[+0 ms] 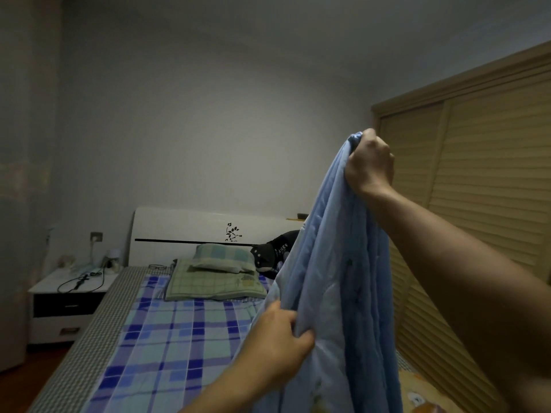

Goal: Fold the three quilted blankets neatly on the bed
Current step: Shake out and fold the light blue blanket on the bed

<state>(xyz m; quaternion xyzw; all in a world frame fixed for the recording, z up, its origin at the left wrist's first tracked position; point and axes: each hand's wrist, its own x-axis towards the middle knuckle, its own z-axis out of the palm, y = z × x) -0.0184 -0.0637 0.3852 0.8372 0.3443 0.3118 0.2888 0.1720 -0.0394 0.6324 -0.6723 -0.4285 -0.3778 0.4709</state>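
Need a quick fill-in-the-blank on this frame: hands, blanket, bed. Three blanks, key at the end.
1. The right hand grips the light blue blanket by its ____ end, held high.
2. The left hand pinches the blanket's ____ edge, lower down.
3. Two green checked pillows lie stacked near the white ____ of the bed.

Missing words: top; left; headboard

I'm seeing a plain light blue blanket (pixel 334 278), stitched in quilted lines. The sheet (pixel 179 338) on the bed is showing blue, teal and white plaid. At the head end I'm making out a pale green checked pillow (pixel 223 257) on a green grid-patterned cushion (pixel 214 284). The headboard (pixel 185 225) is looking white with a black stripe and black floral motif. The wardrobe (pixel 477 180) is reading tan, slatted.
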